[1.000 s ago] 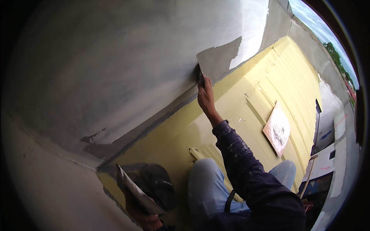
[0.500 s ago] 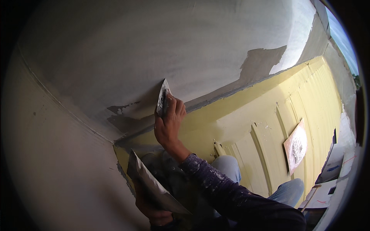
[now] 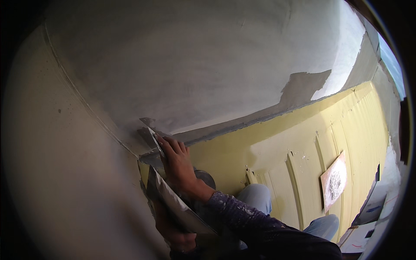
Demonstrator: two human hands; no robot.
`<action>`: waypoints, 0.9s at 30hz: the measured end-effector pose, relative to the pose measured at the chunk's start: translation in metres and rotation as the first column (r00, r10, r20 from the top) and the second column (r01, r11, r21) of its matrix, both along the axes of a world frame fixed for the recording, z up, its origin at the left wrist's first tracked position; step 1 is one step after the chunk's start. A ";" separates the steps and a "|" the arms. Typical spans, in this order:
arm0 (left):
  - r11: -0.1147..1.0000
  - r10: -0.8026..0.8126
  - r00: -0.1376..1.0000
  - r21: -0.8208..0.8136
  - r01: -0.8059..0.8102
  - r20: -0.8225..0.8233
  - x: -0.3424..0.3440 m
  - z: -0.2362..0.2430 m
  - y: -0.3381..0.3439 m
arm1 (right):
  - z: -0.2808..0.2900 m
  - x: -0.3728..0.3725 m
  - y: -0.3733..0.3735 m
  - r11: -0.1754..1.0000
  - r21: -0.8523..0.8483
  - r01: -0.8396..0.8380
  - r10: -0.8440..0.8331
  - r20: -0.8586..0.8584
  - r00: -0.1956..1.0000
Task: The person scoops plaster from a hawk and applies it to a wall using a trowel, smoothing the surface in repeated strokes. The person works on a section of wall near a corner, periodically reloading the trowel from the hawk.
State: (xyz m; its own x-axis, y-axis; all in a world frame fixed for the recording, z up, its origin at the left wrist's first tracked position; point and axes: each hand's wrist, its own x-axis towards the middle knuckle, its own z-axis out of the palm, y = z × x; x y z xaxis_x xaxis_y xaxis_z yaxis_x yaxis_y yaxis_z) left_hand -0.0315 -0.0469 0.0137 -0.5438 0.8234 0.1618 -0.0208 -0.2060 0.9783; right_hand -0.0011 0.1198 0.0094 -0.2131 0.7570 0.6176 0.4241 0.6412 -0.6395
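My right hand (image 3: 178, 168) is closed around a flat plastering trowel (image 3: 154, 141). Its thin blade meets the grey wall (image 3: 216, 69) low down, close to the inner corner, beside a small dark uncoated patch (image 3: 147, 121). Below it, my left hand (image 3: 175, 236) grips a wider flat metal blade (image 3: 182, 208) from underneath. Whitish filler lies along that blade's upper edge. The left fingers are partly in shadow. My right sleeve (image 3: 242, 212) is dark purple and flecked with white.
Yellow ribbed sheeting (image 3: 277, 143) runs along the wall's foot, under my jeans-clad knees (image 3: 255, 197). On it lies a pinkish board (image 3: 334, 184) with white filler. A side wall (image 3: 73, 173) rises close on the left. A larger dark patch (image 3: 305, 89) shows farther right.
My right hand and trowel have moved down and left toward the corner, and the blade now leans left. The low dark patch shows less. The view has shifted slightly.
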 end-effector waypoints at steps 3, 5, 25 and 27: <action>0.986 -0.054 0.861 0.163 -0.034 0.506 0.012 0.006 0.018 | 0.009 0.082 0.001 0.903 -0.193 -0.385 0.298 -0.367 0.881; 0.951 -0.271 0.560 0.306 0.034 0.783 0.013 0.006 0.028 | 0.019 0.129 -0.015 0.856 -0.234 -0.460 0.337 -0.423 0.841; 0.966 -0.257 0.880 0.079 0.247 0.400 0.017 -0.004 0.027 | 0.064 0.235 -0.046 0.959 0.117 -0.257 0.096 0.722 0.686; 0.975 -0.142 0.944 0.124 0.186 -0.298 0.007 -0.013 0.027 | 0.076 0.240 -0.051 0.956 0.153 -0.250 0.089 0.661 0.745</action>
